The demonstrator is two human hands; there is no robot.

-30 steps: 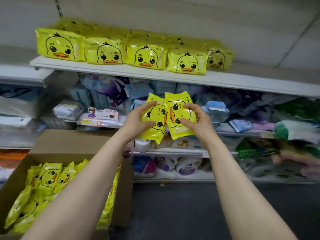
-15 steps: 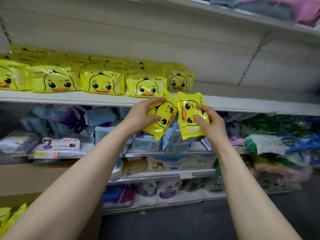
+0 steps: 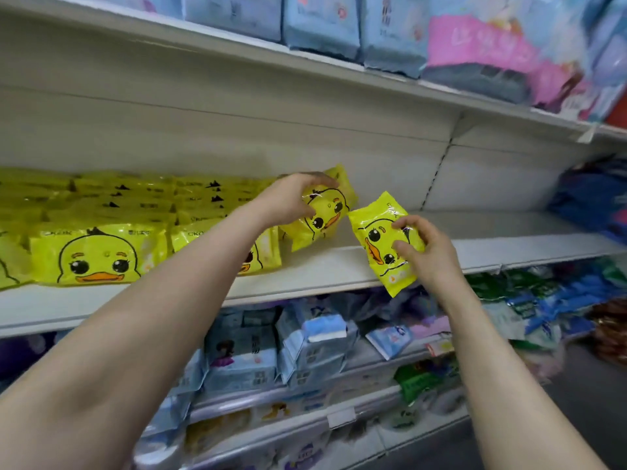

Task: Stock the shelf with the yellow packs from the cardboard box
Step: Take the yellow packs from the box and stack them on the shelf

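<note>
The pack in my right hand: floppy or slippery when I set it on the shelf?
Probably soft, not stiff: the pack's film wrinkles where the right hand pinches it. The glossy film shows glare, so it may slide on the smooth shelf. It seems light for its size, since it is held one-handed at one edge.

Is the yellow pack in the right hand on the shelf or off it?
Off it. The right hand holds the yellow pack tilted in front of the shelf, and its lower corner hangs below the shelf's front edge.
</note>
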